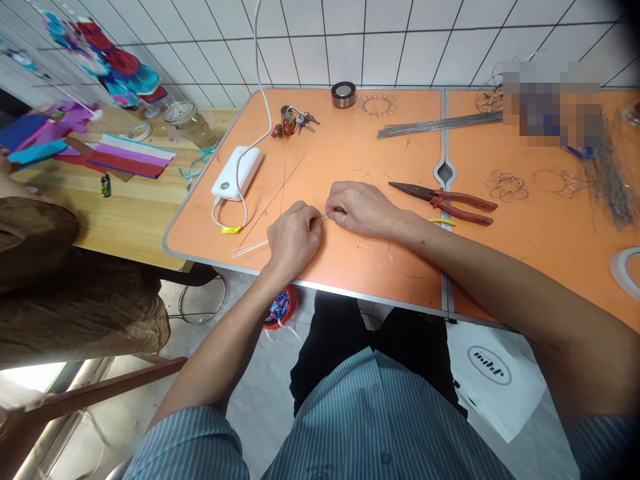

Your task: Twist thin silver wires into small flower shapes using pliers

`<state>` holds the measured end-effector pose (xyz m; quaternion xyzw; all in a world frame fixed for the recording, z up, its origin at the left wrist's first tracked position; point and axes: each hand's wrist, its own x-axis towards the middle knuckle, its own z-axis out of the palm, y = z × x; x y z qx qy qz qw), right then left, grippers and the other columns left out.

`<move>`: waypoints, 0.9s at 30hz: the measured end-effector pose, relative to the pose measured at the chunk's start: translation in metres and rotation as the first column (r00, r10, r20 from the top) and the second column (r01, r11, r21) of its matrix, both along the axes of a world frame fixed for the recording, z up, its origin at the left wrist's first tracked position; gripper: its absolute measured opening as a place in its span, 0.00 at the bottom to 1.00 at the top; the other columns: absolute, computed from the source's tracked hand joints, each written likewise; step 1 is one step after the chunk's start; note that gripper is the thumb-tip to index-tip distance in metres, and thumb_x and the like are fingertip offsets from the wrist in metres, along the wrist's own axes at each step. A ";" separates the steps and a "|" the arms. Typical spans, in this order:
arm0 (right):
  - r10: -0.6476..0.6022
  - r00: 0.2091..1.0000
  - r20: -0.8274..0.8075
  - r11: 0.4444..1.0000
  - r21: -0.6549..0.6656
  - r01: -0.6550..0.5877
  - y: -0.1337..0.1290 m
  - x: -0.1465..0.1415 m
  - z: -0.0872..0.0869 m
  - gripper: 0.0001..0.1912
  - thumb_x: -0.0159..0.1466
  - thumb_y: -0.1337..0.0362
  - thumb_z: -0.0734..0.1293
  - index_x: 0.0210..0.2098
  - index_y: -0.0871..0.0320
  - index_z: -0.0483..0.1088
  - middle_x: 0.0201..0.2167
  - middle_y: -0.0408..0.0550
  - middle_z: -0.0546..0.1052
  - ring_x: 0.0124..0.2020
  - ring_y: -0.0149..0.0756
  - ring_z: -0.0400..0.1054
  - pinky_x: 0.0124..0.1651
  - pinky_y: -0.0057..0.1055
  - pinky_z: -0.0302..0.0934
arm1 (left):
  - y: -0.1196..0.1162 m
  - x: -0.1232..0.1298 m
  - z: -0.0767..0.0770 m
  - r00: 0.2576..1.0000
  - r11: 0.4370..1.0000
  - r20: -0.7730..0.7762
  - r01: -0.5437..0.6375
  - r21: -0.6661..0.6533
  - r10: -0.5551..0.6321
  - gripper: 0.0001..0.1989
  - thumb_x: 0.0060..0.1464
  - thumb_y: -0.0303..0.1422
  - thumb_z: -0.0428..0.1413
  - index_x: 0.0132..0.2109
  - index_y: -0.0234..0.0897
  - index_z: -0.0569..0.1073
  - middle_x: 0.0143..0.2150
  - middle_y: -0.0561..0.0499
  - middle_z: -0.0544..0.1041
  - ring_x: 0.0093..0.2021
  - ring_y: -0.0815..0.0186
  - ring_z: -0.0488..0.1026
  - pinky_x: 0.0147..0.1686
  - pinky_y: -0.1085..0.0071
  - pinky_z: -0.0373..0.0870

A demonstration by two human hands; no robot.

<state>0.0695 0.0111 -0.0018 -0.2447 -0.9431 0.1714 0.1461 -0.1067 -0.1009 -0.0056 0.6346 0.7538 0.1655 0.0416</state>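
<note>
My left hand [296,239] is closed near the front edge of the orange table, fingers curled round thin pale wires [251,249] whose ends stick out to its left. Just beside it, my right hand [361,208] is pinched on the short tip of the wires [325,217] that shows between both hands. Most of what lies inside the fingers is hidden. To the right of my right hand lie long-nose pliers [440,199] with red-brown handles, closed, jaws pointing left. A yellow strip [442,221] shows beside my right forearm. Long thin wires [283,187] lie loose behind my left hand.
A white power strip [237,173] with its cord stands at left; keys [300,122] and a tape roll [343,95] are at the back. A wire bundle [435,125], bent wire rings [507,186] and a white roll [625,272] lie rightward. Another person sits at left.
</note>
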 end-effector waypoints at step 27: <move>-0.050 0.999 -0.006 0.999 0.014 0.050 0.003 0.011 0.024 0.12 0.72 0.67 0.66 0.47 0.57 0.82 0.53 0.56 0.82 0.52 0.49 0.72 0.51 0.41 0.57 | 0.008 0.012 -0.001 0.988 0.997 0.150 -0.040 0.059 0.031 0.09 0.65 0.32 0.57 0.38 0.41 0.82 0.43 0.46 0.86 0.44 0.56 0.79 0.39 0.62 0.65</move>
